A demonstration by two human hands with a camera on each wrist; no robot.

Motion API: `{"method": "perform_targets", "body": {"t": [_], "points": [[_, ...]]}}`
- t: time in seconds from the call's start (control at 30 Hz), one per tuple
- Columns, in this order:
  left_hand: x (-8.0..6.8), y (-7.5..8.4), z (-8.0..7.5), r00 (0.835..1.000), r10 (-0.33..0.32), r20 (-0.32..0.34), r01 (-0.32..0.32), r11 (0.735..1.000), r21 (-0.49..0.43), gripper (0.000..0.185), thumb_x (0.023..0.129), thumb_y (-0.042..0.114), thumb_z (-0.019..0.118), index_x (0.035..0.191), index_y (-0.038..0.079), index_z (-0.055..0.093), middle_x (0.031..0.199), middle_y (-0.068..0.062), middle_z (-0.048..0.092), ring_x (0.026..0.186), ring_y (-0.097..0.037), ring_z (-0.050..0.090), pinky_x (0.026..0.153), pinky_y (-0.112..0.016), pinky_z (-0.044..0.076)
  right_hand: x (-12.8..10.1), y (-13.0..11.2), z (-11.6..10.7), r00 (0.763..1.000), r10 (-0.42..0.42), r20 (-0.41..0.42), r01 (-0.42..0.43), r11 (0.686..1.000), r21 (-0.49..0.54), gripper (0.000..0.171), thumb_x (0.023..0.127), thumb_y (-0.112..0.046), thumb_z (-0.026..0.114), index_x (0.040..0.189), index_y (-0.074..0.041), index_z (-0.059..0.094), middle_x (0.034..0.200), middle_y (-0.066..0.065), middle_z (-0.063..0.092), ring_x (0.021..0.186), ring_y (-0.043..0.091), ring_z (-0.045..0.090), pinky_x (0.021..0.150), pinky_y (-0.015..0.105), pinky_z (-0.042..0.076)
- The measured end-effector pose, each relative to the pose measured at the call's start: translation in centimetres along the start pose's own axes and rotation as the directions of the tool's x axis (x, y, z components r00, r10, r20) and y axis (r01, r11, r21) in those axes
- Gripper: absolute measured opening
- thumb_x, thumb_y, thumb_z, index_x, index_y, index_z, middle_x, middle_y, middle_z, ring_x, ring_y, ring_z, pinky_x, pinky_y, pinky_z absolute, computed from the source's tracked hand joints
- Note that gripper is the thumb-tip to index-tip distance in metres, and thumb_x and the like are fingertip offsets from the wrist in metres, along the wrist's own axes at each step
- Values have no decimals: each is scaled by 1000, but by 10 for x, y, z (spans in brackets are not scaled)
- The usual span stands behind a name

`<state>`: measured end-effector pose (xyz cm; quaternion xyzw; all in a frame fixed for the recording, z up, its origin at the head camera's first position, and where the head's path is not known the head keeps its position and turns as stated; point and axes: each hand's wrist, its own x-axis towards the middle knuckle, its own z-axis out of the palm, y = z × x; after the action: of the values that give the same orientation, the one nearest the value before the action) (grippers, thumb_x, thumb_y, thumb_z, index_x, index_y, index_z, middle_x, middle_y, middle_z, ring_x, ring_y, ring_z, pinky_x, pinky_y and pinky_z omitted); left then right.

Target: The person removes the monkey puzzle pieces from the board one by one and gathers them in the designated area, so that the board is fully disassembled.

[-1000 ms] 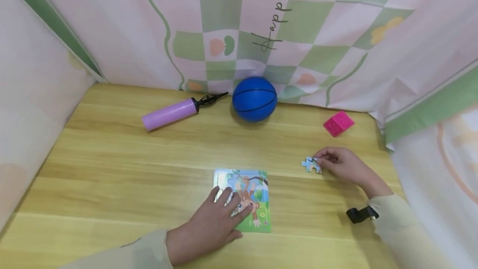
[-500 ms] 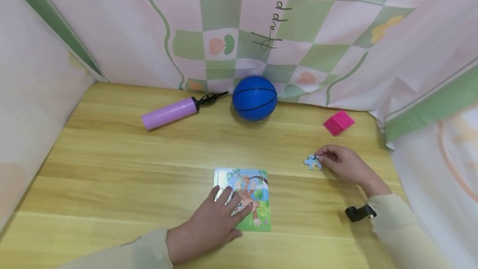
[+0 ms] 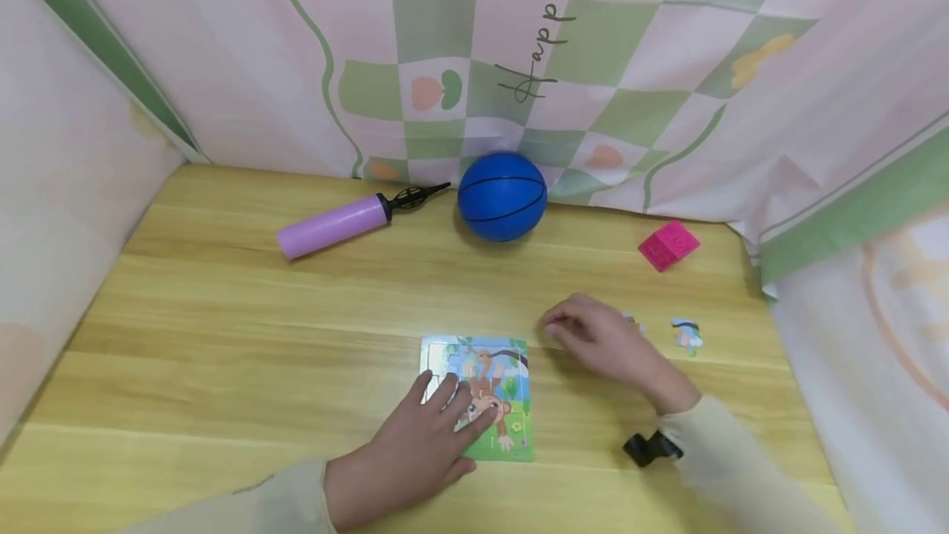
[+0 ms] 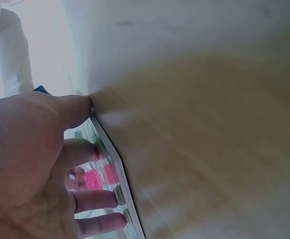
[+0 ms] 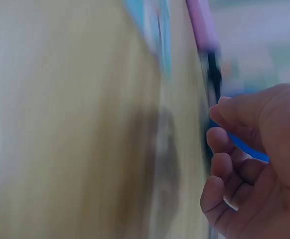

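A square jigsaw puzzle with a monkey picture lies flat near the table's front. Spread across its left part, my left hand rests on it, and some of the picture is covered. The left wrist view shows the same hand with its fingers on the board and the thumb at the edge. To the right of the puzzle is my right hand, fingers loosely curled; the right wrist view shows nothing held in this hand. One loose puzzle piece lies right of it, another peeks out behind it.
Along the back of the table lie a purple hand pump with a black nozzle, a blue ball and a pink toy block. A patterned curtain hangs behind, with more cloth at both sides.
My right hand has let go of the puzzle piece it pinched and moved left toward the puzzle. Two loose pieces now show beside and behind it. The left hand stays on the puzzle.
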<state>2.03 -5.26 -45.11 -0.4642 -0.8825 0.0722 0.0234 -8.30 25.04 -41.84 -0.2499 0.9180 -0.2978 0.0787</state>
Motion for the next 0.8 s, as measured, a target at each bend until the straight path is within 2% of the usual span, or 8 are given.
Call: {"method": "perform_targets", "body": {"t": [0.13, 0.23, 0.3, 0.47, 0.6, 0.8], "points": [[0, 1, 1, 1000, 8, 4, -8, 999, 32, 66, 102, 66, 40, 157, 30, 43, 143, -10, 52, 133, -30, 45, 103, -44, 43, 15, -43, 31, 988, -110, 105, 106, 993, 42, 23, 100, -18, 68, 121, -11, 72, 98, -12, 63, 84, 5, 59, 74, 29, 53], [0, 2, 1, 1000, 12, -3, -12, 999, 47, 67, 101, 66, 40, 157, 29, 42, 141, -10, 52, 131, -27, 44, 102, -41, 42, 25, -64, 49, 975, -142, 172, 139, 990, 32, 28, 103, -22, 63, 127, -10, 70, 98, -12, 61, 81, 4, 55, 73, 27, 50], [-1, 2, 0, 1000, 11, -13, -10, 999, 49, 68, 101, 66, 42, 157, 28, 41, 140, -10, 52, 130, -26, 44, 101, -41, 43, 29, -72, 57, 972, -131, 195, 134, 991, 0, 29, 104, -24, 60, 128, -10, 70, 98, -12, 60, 78, 3, 53, 71, 26, 49], [1, 4, 0, 999, 11, -42, -9, 998, 68, 71, 98, 68, 46, 157, 28, 42, 139, -10, 53, 127, -26, 47, 100, -41, 45, 34, -80, 67, 977, -104, 187, 124, 988, -94, 29, 104, -24, 61, 126, -8, 72, 100, -8, 61, 78, 4, 53, 70, 25, 50], [1, 4, 2, 998, 10, -59, -7, 998, 60, 72, 97, 68, 49, 156, 26, 45, 139, -11, 53, 124, -27, 49, 98, -41, 47, 34, -82, 70, 980, -107, 165, 125, 987, -98, 27, 103, -22, 61, 122, -6, 73, 102, -5, 62, 81, 5, 55, 73, 28, 52], [-5, -3, 4, 999, -20, -51, 15, 996, -93, 75, 96, 62, 56, 153, 14, 48, 142, -12, 50, 125, -26, 46, 106, -37, 40, 37, -83, 72, 984, -78, 160, 88, 995, -56, 24, 104, -18, 60, 120, -7, 73, 102, -4, 61, 83, 6, 55, 77, 29, 52]]}}
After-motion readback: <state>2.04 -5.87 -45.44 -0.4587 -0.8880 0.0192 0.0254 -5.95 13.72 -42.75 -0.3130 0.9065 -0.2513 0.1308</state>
